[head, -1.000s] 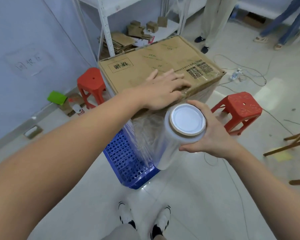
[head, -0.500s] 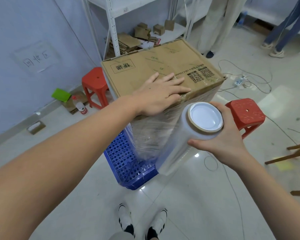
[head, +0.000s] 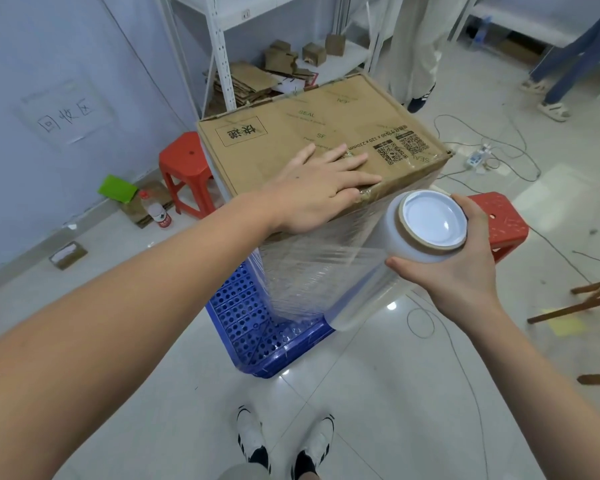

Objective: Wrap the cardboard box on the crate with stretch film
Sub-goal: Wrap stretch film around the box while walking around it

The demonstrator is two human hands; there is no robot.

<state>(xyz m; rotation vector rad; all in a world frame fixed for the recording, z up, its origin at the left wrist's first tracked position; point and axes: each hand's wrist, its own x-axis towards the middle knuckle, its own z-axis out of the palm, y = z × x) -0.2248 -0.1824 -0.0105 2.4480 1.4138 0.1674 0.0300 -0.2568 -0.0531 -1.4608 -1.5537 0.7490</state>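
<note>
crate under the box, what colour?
Blue, with a perforated hole pattern; the crate shows best in the head view.

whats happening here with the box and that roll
A person is wrapping a cardboard box that sits on a blue crate with stretch film. The left hand lies flat on the box top, holding it steady. The right hand grips the film roll at the box's near corner, film stretched across the near side. The top is bare.

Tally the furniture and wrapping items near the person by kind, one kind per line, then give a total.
Red stools: 2
Blue crates: 1
Cardboard boxes on the crate: 1
Stretch film rolls: 1
Total: 5
</note>
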